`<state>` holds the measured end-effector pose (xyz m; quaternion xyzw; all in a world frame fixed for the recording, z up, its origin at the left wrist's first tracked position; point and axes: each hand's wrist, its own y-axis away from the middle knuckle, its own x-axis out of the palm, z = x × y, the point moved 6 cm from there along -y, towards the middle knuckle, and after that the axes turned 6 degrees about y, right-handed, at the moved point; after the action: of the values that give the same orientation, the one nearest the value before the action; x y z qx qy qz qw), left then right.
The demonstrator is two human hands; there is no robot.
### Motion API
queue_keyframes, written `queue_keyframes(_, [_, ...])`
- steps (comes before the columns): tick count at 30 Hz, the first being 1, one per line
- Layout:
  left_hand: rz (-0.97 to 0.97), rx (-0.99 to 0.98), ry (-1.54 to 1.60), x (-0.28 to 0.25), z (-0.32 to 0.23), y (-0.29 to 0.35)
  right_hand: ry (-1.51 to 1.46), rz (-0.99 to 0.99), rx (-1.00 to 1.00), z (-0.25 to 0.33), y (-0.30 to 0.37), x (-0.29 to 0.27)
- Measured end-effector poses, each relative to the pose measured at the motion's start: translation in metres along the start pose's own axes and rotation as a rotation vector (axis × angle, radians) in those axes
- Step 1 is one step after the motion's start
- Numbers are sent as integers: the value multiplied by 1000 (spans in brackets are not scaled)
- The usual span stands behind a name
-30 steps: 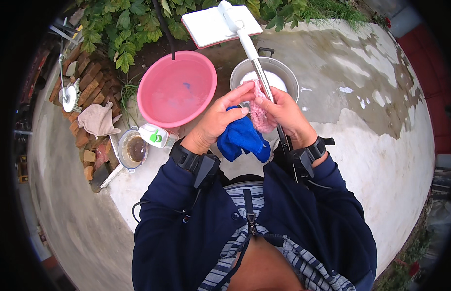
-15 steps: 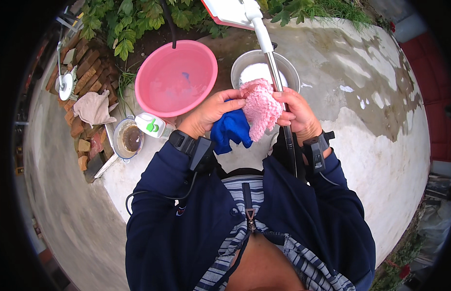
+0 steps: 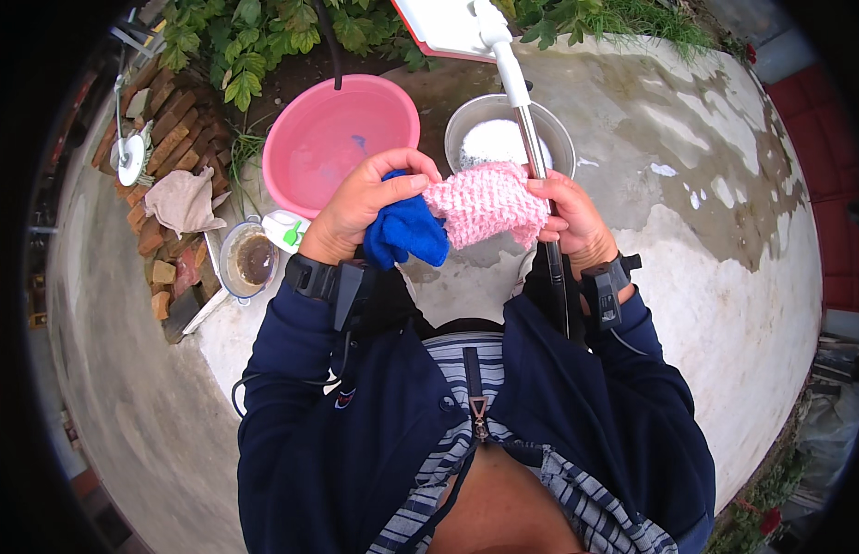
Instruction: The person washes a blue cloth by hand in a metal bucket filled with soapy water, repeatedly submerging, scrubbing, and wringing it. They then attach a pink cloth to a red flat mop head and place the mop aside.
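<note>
Stretched between my two hands is a pink, bumpy-textured cloth (image 3: 489, 205). My left hand (image 3: 355, 203) pinches its left edge, and a crumpled blue cloth (image 3: 403, 235) hangs from the same grip. The pink cloth's right edge is closed in the fingers of my right hand (image 3: 582, 217). A mop pole (image 3: 531, 138) passes behind the cloth and right fingers; whether those fingers also touch it, I cannot tell. Its flat white-and-red head (image 3: 448, 26) is at the top. Beyond the cloth stands a metal basin (image 3: 563, 138) with white suds in it.
A pink basin (image 3: 272, 157) of water stands ahead to the left. Near it are a white bottle with a green mark (image 3: 286, 229), a small pot (image 3: 228, 263) of brownish contents and a beige rag (image 3: 182, 201) on stacked bricks (image 3: 175, 125). Leafy plants (image 3: 249, 46) border the concrete.
My left hand has moved left with the blue cloth, and the pink cloth, bunched before, is now spread sideways between my hands. My right hand has barely moved.
</note>
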<state>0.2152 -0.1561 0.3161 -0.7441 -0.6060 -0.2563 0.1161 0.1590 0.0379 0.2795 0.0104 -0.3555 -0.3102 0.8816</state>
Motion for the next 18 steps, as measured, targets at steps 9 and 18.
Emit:
queue_keyframes(9, [-51,64,-441,-8,7,-1,96,-157,-8,4,6,0])
queue_keyframes(18, [30,-47,-39,28,45,-17,477,-212,-70,1,9,31])
